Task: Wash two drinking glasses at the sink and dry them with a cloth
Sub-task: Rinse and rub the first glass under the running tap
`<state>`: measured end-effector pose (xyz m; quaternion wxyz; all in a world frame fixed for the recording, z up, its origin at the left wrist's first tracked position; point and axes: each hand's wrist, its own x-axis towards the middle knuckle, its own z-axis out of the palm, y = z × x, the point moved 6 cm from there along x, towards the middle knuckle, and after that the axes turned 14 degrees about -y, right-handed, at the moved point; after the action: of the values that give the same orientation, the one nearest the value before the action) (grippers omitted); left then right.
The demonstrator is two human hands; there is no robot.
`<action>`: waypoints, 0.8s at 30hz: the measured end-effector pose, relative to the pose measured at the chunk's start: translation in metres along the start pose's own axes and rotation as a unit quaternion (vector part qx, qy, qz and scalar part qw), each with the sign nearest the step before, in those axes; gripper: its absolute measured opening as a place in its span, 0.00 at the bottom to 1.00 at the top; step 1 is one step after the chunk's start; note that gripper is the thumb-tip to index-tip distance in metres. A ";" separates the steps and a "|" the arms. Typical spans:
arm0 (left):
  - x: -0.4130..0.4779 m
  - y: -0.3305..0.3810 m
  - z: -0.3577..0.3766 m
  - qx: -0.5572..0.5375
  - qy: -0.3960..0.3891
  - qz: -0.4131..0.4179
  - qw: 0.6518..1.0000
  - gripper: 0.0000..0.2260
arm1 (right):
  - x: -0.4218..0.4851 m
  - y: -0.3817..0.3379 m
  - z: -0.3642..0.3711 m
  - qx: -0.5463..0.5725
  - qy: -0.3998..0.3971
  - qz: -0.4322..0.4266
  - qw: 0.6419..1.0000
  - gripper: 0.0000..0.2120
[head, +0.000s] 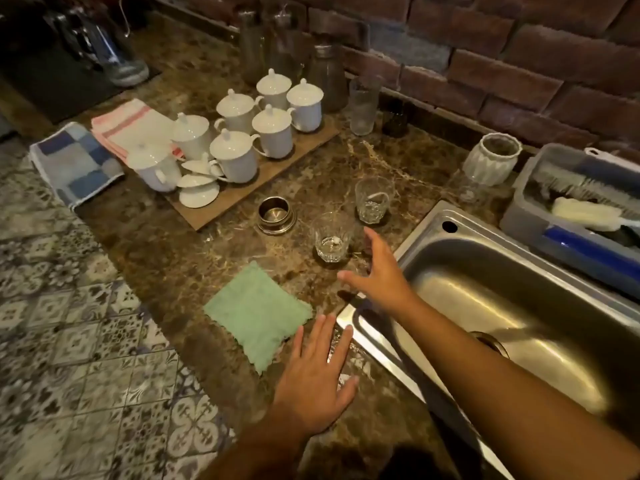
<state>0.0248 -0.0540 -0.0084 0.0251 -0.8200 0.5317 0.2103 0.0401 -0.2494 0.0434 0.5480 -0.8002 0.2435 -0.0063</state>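
Two short cut-glass tumblers stand upright on the brown marble counter left of the sink: the near glass (331, 239) and the far glass (373, 199). My right hand (379, 271) hovers just right of the near glass with fingers spread, touching nothing. A green cloth (258, 311) lies flat on the counter in front of the glasses. My left hand (317, 374) is flat and open over the counter, just right of the cloth's near corner. The steel sink (512, 306) lies to the right.
A small steel cup (275, 214) stands left of the glasses. A wooden board (249, 199) carries several lidded white mugs. Folded towels (104, 147) lie at the left. A tall glass (363, 105), a white ribbed pot (491, 159) and a grey bin of brushes (540, 216) stand behind the sink.
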 end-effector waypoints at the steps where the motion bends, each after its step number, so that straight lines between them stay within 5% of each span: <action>1: 0.001 0.000 -0.001 -0.001 0.004 0.006 1.000 0.34 | 0.010 -0.002 -0.001 0.014 0.019 -0.009 1.000 0.49; 8: 0.006 0.001 -0.002 0.002 -0.014 0.000 1.000 0.36 | 0.041 0.000 0.007 0.064 0.060 -0.010 0.996 0.54; 14: 0.005 -0.001 0.005 -0.001 -0.008 0.013 1.000 0.37 | 0.054 -0.011 0.013 -0.007 0.018 -0.038 0.999 0.51; 24: 0.004 0.000 0.003 -0.002 0.012 0.018 1.000 0.35 | 0.026 -0.028 -0.001 -0.013 0.064 -0.007 0.998 0.44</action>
<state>0.0247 -0.0569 -0.0130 0.0138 -0.8128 0.5461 0.2021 0.0735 -0.2527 0.0614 0.5208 -0.8068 0.2727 -0.0584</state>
